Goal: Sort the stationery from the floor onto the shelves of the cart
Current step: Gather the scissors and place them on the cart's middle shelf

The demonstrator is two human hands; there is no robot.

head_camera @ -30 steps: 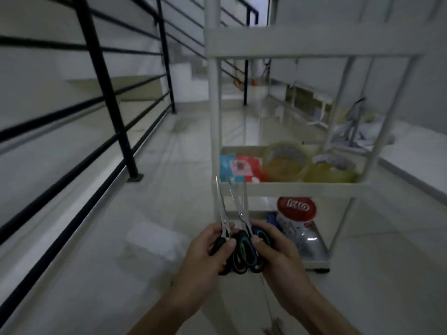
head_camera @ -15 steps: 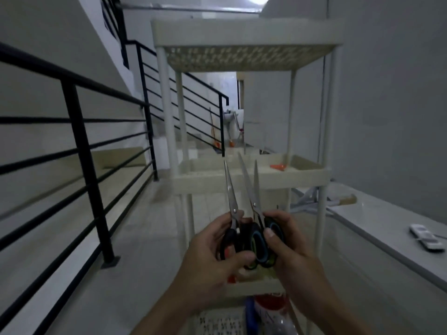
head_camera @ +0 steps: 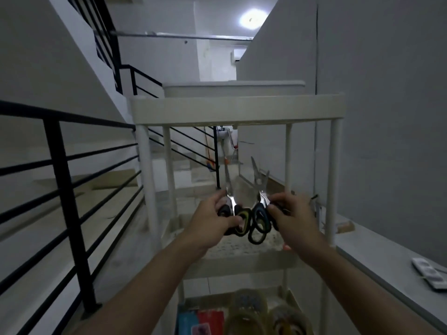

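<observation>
A white plastic cart [head_camera: 238, 110] with several shelves stands in front of me. My left hand [head_camera: 212, 220] grips the black and yellow handles of one pair of scissors [head_camera: 235, 209], blades pointing up. My right hand [head_camera: 292, 221] grips a second pair of scissors [head_camera: 260, 213] with black and blue handles, its blades slightly apart. Both pairs are held just above the perforated middle shelf [head_camera: 244, 247], between the cart's posts.
A lower shelf holds rolls of tape [head_camera: 251, 315] and a red and blue pack [head_camera: 200, 321]. A black stair railing [head_camera: 63, 184] runs along the left. On the right, a white ledge [head_camera: 387, 264] carries a small white device [head_camera: 430, 274]; a grey wall rises behind it.
The view has risen from the cart's lower shelves to its upper ones. My hands have lifted the scissors forward over the middle shelf and drawn the two pairs apart.
</observation>
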